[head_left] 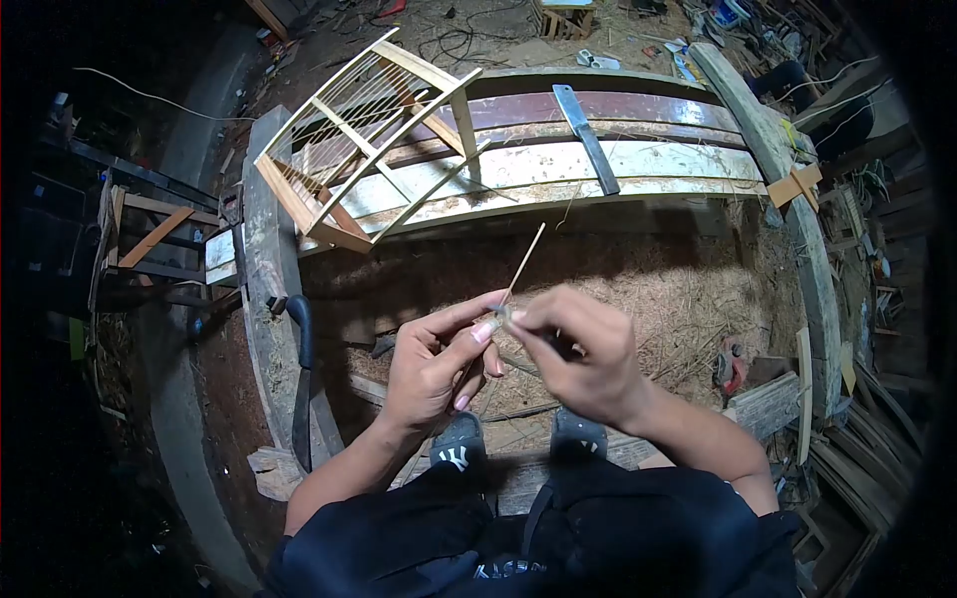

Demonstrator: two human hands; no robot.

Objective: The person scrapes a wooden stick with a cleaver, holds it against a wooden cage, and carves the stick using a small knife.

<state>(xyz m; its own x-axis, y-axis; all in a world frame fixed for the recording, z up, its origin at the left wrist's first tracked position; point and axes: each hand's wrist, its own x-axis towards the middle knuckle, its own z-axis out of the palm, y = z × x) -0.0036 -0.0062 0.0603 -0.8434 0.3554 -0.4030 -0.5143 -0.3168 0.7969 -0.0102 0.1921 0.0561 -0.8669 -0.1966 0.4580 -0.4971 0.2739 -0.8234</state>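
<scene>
Over my lap, my left hand [429, 371] pinches a thin wooden stick [525, 257] between thumb and fingers. The stick slants up and away to the right. My right hand [588, 349] is closed, its thumb and forefinger meeting at the stick's lower part beside my left fingertips. Something small and pale shows at that spot, too small to name. Beyond my hands, a wooden frame strung with thin parallel rods [374, 154] rests tilted on the planks of a bench [538, 166].
A flat dark blade [588, 140] lies across the bench planks. On the left beam [264, 269] leans a dark-handled tool with a long blade [301, 369]. Shavings [638, 309] cover the ground before my shoes [459, 444]. A red-and-black tool [733, 367] lies at right.
</scene>
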